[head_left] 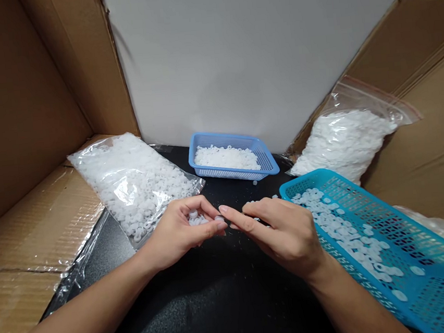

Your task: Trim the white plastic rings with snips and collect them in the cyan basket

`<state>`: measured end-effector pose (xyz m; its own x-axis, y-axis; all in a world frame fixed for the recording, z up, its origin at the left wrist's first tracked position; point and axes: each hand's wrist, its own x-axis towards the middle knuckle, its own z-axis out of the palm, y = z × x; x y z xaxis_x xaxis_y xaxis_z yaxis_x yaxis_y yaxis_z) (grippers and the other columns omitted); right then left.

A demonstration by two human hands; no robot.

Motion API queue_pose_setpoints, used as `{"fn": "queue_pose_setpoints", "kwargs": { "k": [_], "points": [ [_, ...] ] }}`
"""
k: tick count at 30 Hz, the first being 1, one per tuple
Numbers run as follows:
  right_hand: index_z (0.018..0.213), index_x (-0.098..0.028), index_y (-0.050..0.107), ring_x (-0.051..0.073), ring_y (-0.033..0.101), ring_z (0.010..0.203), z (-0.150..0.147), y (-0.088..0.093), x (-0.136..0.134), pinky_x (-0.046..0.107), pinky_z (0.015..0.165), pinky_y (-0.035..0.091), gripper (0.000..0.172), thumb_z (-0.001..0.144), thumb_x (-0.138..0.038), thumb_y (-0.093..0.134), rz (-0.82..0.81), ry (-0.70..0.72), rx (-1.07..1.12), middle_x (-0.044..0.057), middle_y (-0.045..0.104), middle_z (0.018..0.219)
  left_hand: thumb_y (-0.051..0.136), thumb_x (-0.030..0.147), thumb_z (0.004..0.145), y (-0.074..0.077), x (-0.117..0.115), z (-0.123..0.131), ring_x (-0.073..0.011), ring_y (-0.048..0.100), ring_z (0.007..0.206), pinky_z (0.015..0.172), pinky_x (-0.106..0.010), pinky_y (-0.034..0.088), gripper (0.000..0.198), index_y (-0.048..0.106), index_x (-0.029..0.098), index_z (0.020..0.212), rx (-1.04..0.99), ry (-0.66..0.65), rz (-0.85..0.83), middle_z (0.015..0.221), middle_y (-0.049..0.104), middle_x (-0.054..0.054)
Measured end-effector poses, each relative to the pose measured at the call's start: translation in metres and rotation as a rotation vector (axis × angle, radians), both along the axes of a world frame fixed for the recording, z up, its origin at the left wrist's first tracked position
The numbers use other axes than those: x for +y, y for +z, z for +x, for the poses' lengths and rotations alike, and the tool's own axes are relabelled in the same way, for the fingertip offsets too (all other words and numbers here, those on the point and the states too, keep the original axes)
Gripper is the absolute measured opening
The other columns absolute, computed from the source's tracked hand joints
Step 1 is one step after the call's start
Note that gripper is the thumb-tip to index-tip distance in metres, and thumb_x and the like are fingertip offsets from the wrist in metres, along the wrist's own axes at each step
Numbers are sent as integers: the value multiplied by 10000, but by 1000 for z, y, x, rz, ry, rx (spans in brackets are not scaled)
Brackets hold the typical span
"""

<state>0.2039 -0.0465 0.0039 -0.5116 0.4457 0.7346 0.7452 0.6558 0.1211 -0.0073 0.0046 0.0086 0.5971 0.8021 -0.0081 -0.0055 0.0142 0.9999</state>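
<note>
My left hand (181, 230) is cupped over the black table, holding several small white plastic rings (196, 218) in its palm, with thumb and fingers pinched at one ring by the fingertips. My right hand (281, 229) reaches in from the right, its fingers curled and its fingertips meeting the left hand's at that ring (220, 219). The right wrist lies against the edge of a turquoise mesh basket (419, 252) scattered with white rings.
A small blue basket (262, 157) of white rings stands at the back centre. Clear bags full of white rings lie at the left (129, 180) and back right (345, 141). Cardboard walls (23, 102) close in both sides, and a white wall is behind.
</note>
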Motion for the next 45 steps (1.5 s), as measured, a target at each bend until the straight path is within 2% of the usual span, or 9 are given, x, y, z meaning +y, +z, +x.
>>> {"fn": "queue_pose_setpoints", "kwargs": {
  "k": [8,10,12,14,17,23,30,40,45],
  "points": [
    [1253,-178,698,101,582,716,-14,-10,5,218,671,478,295,1047,-253,500,-354,-77,650,37,662,885,831,275,776,0,1,-1,-102,573,620,557,-216,428,128,791,167,832,33,68,161,785,733,-38],
    [1132,-171,719,114,568,699,-14,-10,6,225,630,465,350,1031,-441,520,-458,-117,795,54,675,897,832,268,772,1,0,-1,-120,607,667,601,-227,449,116,793,173,824,31,79,171,786,742,-40],
    [848,-157,687,102,475,594,-15,-10,7,212,528,389,501,934,-640,588,-608,-115,932,28,591,720,828,262,774,2,0,0,-128,616,679,624,-235,456,106,791,173,816,36,87,184,767,739,-35],
    [670,-155,571,78,367,537,-20,-11,7,202,478,306,600,809,-728,683,-802,-39,1039,-14,452,602,820,253,782,2,-1,1,-129,617,681,643,-239,458,93,789,171,812,52,90,214,749,732,-28],
    [691,-146,556,66,349,567,-29,-13,7,193,504,287,587,687,-665,828,-1070,123,1161,-28,433,632,799,258,809,1,-1,2,-124,614,684,659,-233,456,95,785,165,806,76,81,266,740,729,-23],
    [691,-149,517,39,201,519,-37,-22,6,210,474,153,583,706,-640,831,-1338,328,1369,-74,287,579,797,296,811,0,0,4,-127,610,700,652,-231,446,139,800,158,827,59,72,220,760,737,-33],
    [694,-151,500,24,183,500,-38,-26,7,217,454,128,598,678,-630,857,-1455,396,1427,-75,318,579,793,248,816,-2,-2,4,-104,595,687,653,-217,451,90,809,173,863,3,45,176,772,738,-22],
    [694,-155,512,37,221,502,-41,-31,7,219,466,159,587,709,-656,818,-1400,383,1387,-37,430,605,785,195,805,-1,-3,3,-93,577,649,626,-208,457,59,800,158,848,-18,34,208,716,695,-13],
    [732,-156,564,79,396,550,-35,-31,9,215,523,298,492,896,-612,651,-1080,117,1082,-11,503,612,821,307,808,0,1,1,-43,461,493,443,-132,331,176,737,156,838,-137,20,-105,615,634,15]
  ]
}}
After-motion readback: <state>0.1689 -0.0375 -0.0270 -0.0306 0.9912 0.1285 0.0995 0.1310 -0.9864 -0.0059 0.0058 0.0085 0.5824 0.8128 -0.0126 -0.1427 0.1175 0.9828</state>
